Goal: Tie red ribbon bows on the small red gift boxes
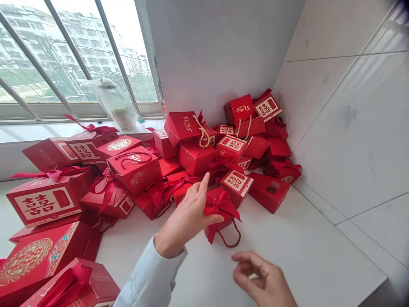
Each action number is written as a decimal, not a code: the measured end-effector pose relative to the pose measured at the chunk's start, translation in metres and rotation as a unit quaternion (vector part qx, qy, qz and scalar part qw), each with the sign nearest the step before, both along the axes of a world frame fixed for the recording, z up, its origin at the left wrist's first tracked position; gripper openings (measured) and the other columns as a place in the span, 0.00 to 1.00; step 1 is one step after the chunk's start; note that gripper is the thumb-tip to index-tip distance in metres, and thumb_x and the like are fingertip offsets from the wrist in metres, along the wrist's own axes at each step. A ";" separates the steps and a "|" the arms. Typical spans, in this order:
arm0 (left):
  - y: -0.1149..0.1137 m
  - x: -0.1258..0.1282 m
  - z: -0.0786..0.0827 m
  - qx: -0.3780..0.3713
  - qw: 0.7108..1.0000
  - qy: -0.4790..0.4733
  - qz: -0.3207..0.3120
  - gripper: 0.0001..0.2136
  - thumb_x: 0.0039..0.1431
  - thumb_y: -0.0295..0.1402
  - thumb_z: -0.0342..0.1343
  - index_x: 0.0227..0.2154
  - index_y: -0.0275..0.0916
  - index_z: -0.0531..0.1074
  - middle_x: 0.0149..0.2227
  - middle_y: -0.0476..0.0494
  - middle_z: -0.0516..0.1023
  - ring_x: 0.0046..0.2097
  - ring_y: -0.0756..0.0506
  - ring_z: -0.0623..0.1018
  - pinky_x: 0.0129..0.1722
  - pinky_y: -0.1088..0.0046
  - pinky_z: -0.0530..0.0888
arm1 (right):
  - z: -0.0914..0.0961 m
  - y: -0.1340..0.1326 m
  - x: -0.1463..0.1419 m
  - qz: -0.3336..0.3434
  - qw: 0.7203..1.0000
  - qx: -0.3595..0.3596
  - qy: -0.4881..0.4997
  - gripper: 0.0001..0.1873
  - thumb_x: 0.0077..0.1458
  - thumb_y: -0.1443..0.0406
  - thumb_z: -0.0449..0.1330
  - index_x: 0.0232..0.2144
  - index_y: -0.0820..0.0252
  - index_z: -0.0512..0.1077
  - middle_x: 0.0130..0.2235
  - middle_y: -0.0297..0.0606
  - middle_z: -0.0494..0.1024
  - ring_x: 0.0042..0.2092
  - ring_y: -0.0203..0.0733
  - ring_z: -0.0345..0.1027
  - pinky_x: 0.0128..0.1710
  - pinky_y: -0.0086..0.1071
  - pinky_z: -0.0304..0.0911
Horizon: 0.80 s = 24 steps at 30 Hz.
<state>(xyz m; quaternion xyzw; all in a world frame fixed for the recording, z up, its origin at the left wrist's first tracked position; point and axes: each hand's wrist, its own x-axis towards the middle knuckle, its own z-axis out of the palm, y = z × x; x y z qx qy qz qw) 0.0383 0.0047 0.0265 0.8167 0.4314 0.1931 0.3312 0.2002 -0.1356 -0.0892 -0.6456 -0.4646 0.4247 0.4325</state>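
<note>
L hand (189,208): thumb & fingers spread apart, not closed on anything; thumb lies across view of the bow box, contact can't tell.
R hand (263,277): nearer cam, fingers half curled, index tip apart from thumb; nothing seen in grip, blurred a bit.
Bow-topped red wedding favour box (225,209): on white countertop (309,251), front edge of the heap, just beside L thumb, between the two hands; which face is down, can't tell.
Card walls: prob. thin folded carton, light, fairly stiff at edges but easily dented mid-panel; contents hidden, so wt is a guess. Smooth finish may slip a little.
Satin bow (217,202): soft, slick, likely to crush or come undone; poor hold.
Dk red cord handle (231,246): limp loop, hangs out twd the person; looks OK for a one-finger hook, though box would prob. swing.
Best hold: opp. side walls near the corners, lightly, w/ ribbon kept out of the pinch.
Double-happiness box (236,182): close behind bow box, could get nudged.
Window-cutout box (271,192): to its right; cutout edge likely the weak spot, so solid panels are safer.
</note>
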 end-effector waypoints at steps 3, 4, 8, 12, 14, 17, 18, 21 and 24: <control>-0.007 0.001 -0.018 -0.002 0.997 -0.076 0.012 0.50 0.47 0.39 0.63 0.66 0.42 0.35 0.64 0.31 0.50 0.66 0.33 0.48 0.62 0.49 0.52 | -0.001 0.017 0.020 -0.087 0.993 0.053 -0.067 0.20 0.47 0.60 0.61 0.44 0.57 0.69 0.33 0.36 0.75 0.33 0.42 0.72 0.28 0.31 0.70; -0.010 0.001 -0.025 -0.001 0.995 -0.098 0.021 0.53 0.45 0.38 0.65 0.66 0.42 0.33 0.65 0.30 0.47 0.67 0.32 0.46 0.62 0.49 0.51 | -0.003 0.024 0.023 -0.086 0.992 0.054 -0.071 0.22 0.47 0.61 0.61 0.46 0.57 0.66 0.34 0.36 0.75 0.32 0.42 0.72 0.29 0.32 0.71; -0.021 0.003 -0.060 -0.001 0.984 -0.171 0.048 0.59 0.40 0.38 0.68 0.65 0.40 0.28 0.66 0.27 0.38 0.67 0.32 0.41 0.63 0.49 0.50 | -0.012 0.050 0.022 -0.020 0.999 0.040 -0.022 0.24 0.47 0.64 0.59 0.48 0.58 0.61 0.34 0.34 0.73 0.31 0.42 0.73 0.32 0.34 0.71; -0.021 0.009 -0.090 0.007 0.979 -0.195 0.059 0.57 0.42 0.33 0.67 0.64 0.43 0.26 0.65 0.28 0.39 0.67 0.33 0.45 0.62 0.51 0.54 | -0.018 0.069 0.016 0.026 0.999 0.039 0.023 0.17 0.45 0.64 0.61 0.40 0.57 0.63 0.30 0.32 0.74 0.31 0.44 0.74 0.32 0.35 0.68; -0.017 0.012 -0.100 0.012 0.977 -0.194 0.083 0.60 0.41 0.30 0.67 0.63 0.45 0.22 0.63 0.29 0.46 0.65 0.34 0.52 0.61 0.51 0.57 | -0.025 0.076 0.020 0.028 0.998 0.037 0.049 0.18 0.43 0.64 0.62 0.39 0.57 0.65 0.30 0.32 0.75 0.32 0.46 0.74 0.33 0.34 0.68; -0.013 0.015 -0.106 0.025 0.976 -0.195 0.097 0.62 0.40 0.28 0.67 0.61 0.45 0.18 0.58 0.32 0.54 0.62 0.36 0.58 0.60 0.51 0.59 | -0.040 0.083 0.033 0.033 0.992 0.033 0.113 0.21 0.42 0.64 0.64 0.41 0.58 0.66 0.30 0.34 0.76 0.34 0.47 0.74 0.34 0.34 0.67; -0.012 0.016 -0.107 0.032 0.976 -0.196 0.095 0.62 0.40 0.28 0.67 0.61 0.45 0.18 0.57 0.33 0.56 0.62 0.36 0.59 0.60 0.51 0.59 | -0.044 0.085 0.037 0.037 0.989 0.032 0.139 0.23 0.42 0.64 0.64 0.42 0.58 0.65 0.30 0.34 0.75 0.34 0.47 0.74 0.34 0.35 0.67; -0.012 0.015 -0.107 0.043 0.975 -0.195 0.093 0.63 0.38 0.28 0.68 0.62 0.45 0.19 0.56 0.34 0.59 0.62 0.35 0.58 0.60 0.50 0.59 | -0.051 0.086 0.047 0.048 0.984 0.030 0.169 0.27 0.42 0.64 0.65 0.46 0.57 0.64 0.33 0.34 0.74 0.33 0.45 0.73 0.34 0.36 0.66; -0.014 0.009 -0.107 0.046 0.975 -0.191 0.101 0.64 0.37 0.29 0.70 0.63 0.45 0.20 0.55 0.34 0.60 0.61 0.34 0.59 0.59 0.49 0.60 | -0.045 0.084 0.048 0.081 0.989 0.038 0.115 0.28 0.43 0.64 0.65 0.48 0.57 0.64 0.37 0.36 0.74 0.32 0.41 0.71 0.33 0.33 0.65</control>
